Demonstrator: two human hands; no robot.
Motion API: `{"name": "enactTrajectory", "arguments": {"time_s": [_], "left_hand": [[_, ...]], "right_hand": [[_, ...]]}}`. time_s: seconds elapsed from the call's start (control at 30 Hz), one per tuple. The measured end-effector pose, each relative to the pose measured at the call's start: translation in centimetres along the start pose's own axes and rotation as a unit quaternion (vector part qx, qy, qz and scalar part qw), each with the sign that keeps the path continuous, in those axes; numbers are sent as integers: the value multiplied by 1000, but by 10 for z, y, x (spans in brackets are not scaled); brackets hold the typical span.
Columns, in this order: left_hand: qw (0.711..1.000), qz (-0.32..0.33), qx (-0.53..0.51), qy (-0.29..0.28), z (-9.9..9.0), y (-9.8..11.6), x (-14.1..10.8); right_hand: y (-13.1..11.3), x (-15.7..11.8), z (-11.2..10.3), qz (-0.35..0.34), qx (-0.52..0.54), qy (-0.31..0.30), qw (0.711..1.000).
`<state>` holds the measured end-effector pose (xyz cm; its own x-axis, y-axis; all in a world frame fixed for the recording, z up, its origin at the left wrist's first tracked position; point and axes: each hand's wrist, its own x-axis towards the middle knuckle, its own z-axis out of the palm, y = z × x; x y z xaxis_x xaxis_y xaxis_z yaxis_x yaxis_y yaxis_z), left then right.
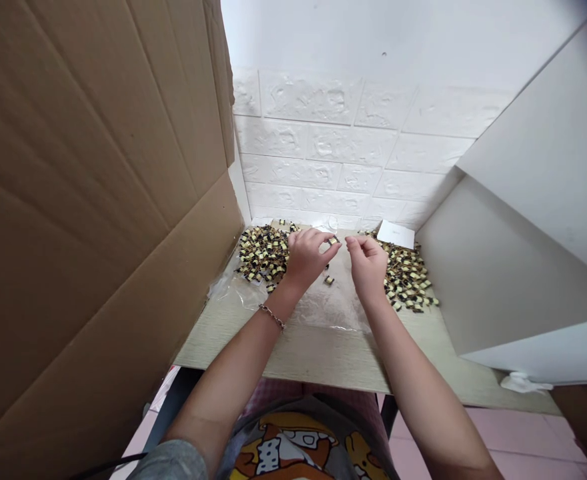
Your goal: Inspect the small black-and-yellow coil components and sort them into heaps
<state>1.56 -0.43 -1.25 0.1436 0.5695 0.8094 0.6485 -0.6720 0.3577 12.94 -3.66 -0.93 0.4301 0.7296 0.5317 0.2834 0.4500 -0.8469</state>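
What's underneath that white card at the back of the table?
Small yellow-and-black parts stick out around the lower edge of the white card. Whatever lies directly beneath it is covered.

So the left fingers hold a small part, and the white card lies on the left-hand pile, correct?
Not quite: the head view shows the white card on the right-hand pile. The left hand does hold the small part.

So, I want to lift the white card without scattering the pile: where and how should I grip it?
Pinch the white card by its near edge, coming from your side, thumb on top: it is thin and flat, that edge faces you, and the uneven pile of parts beneath likely leaves fingertip room.
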Motion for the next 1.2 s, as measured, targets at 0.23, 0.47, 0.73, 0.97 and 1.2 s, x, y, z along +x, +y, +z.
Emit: {"name": "enactTrajectory", "arguments": {"time_s": [0.23, 0.47, 0.73, 0.97, 1.2], "left_hand": [[998, 57, 12, 1, -2, 2, -2], [996, 76, 42, -3, -3, 0, -2], [999, 32, 39, -12, 0, -2, -3], [999, 8, 39, 6, -1, -2, -2], [997, 43, 58, 13, 1, -2, -2]], "right_hand": [[4, 5, -2, 9, 21, 12, 1000], [1, 4, -4, -28, -15, -12, 999], [1, 6, -7, -17, 24, 18, 999], [0, 3, -3, 23, 0, -26, 999], [8, 1, 1, 10, -53, -9, 998]]}}
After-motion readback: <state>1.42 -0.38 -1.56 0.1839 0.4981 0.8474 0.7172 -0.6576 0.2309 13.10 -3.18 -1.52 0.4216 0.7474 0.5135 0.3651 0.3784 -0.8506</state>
